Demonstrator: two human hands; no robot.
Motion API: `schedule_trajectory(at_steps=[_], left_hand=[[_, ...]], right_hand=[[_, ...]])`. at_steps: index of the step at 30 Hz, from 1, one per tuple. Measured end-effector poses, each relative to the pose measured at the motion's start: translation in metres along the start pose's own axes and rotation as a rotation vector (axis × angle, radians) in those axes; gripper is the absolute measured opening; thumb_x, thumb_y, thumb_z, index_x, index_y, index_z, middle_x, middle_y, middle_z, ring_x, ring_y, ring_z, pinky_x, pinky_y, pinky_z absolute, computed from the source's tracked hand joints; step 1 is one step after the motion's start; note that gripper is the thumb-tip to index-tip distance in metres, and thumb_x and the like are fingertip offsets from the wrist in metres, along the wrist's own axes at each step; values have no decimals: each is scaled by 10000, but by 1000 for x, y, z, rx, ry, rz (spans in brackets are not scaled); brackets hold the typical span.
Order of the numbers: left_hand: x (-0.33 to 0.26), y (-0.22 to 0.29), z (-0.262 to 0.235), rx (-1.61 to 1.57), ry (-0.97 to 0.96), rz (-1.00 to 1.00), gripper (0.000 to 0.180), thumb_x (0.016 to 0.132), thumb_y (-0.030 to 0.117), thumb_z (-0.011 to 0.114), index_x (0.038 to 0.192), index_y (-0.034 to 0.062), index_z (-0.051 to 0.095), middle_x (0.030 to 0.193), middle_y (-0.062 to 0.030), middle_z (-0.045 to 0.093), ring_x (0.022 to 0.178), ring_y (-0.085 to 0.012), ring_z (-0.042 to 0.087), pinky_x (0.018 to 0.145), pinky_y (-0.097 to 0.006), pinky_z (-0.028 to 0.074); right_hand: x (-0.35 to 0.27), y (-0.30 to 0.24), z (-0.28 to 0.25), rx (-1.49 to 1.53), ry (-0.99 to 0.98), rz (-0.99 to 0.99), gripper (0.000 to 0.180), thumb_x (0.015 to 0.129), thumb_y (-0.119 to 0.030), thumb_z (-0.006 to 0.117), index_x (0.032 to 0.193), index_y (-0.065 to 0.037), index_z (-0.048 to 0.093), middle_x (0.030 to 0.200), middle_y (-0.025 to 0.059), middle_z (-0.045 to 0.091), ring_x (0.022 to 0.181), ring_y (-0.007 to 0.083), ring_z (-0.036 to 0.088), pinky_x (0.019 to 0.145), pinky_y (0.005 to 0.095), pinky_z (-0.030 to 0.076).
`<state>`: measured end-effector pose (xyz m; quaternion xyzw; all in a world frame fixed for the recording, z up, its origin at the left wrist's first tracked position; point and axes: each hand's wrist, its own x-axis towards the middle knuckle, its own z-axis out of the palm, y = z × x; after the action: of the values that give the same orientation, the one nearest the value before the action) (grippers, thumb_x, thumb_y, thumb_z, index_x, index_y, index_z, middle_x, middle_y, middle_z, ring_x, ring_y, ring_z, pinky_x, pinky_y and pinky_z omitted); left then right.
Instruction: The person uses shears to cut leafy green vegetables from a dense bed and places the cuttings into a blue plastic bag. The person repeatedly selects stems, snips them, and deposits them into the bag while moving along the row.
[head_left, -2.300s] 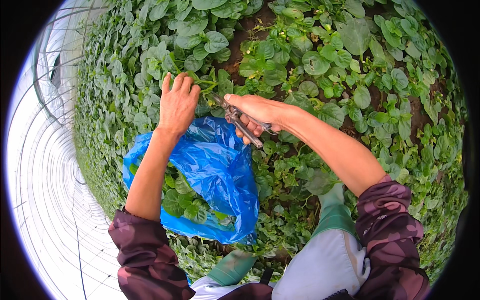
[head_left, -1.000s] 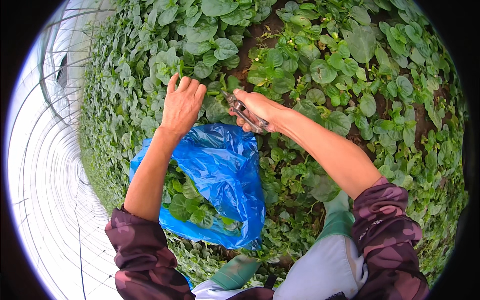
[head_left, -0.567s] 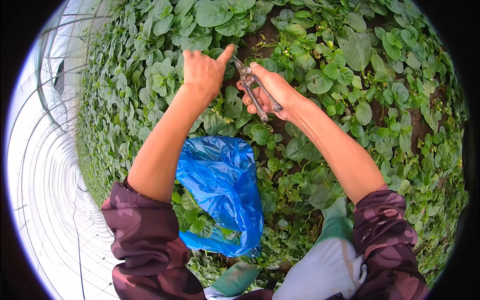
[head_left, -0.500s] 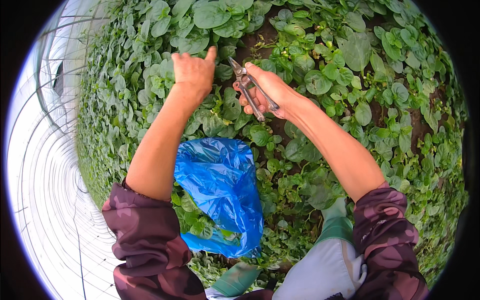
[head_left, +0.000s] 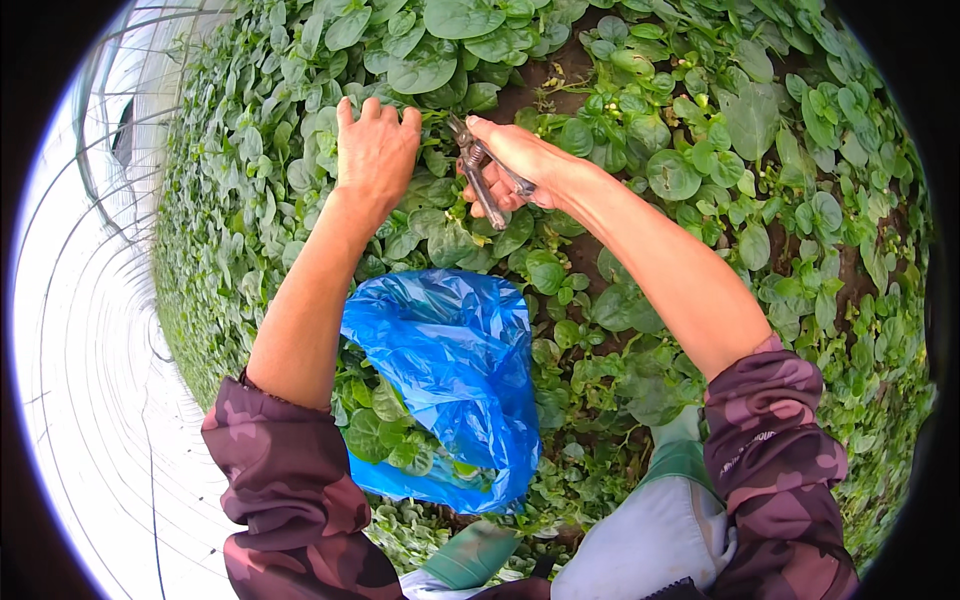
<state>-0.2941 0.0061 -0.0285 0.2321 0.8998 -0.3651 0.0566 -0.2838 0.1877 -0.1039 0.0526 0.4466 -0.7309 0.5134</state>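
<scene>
In my right hand [head_left: 525, 165] is a pair of pruning shears [head_left: 480, 175] with worn metal handles and a spring between them. Their blades point up and left into the foliage, close to the fingers of my left hand [head_left: 377, 150]. That left hand shows its back, with the fingers curled down among the green leaves; whatever they hold is hidden. Below both hands lies a blue plastic bag [head_left: 455, 350], its mouth gaping on the left side. Picked green leaves [head_left: 385, 430] fill the bag's opening.
Dense leafy plants [head_left: 670, 175] spread all around, with brown soil [head_left: 545, 85] showing between rows. A white plastic greenhouse wall [head_left: 90, 380] with curved ribs runs along the left. My green boots [head_left: 475, 555] stand among the plants at the bottom.
My left index finger, stretched out before, is now bent down into the leaves. The shears have moved slightly up and left, nearer to that hand.
</scene>
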Motion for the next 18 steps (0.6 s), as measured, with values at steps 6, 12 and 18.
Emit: schedule_trajectory(at_steps=[6, 12, 18], left_hand=[[-8, 1, 1, -65, 44, -17, 293, 770, 50, 630, 1056, 97, 589, 955, -103, 627, 1038, -295, 570, 1079, -550, 332], [-60, -13, -4, -243, 249, -57, 445, 676, 73, 739, 1095, 88, 590, 1164, -122, 530, 1110, -321, 511, 1116, -538, 303], [-78, -9, -16, -171, 249, 75, 410, 627, 73, 739, 1009, 65, 589, 1476, -162, 405, 1393, -316, 351, 1169, -559, 205]], right_hand=[[8, 2, 0, -50, 70, -51, 625, 1038, -550, 269, 1062, 15, 536, 713, 84, 588, 528, 144, 578, 442, 263, 438], [-33, 13, -8, -50, 59, -51, 600, 1039, -550, 252, 1045, -21, 536, 657, 40, 558, 508, 114, 545, 428, 253, 391], [-32, 11, 4, -220, -8, 5, 627, 1042, -555, 210, 1012, -12, 523, 754, 119, 627, 566, 169, 636, 414, 235, 387]])
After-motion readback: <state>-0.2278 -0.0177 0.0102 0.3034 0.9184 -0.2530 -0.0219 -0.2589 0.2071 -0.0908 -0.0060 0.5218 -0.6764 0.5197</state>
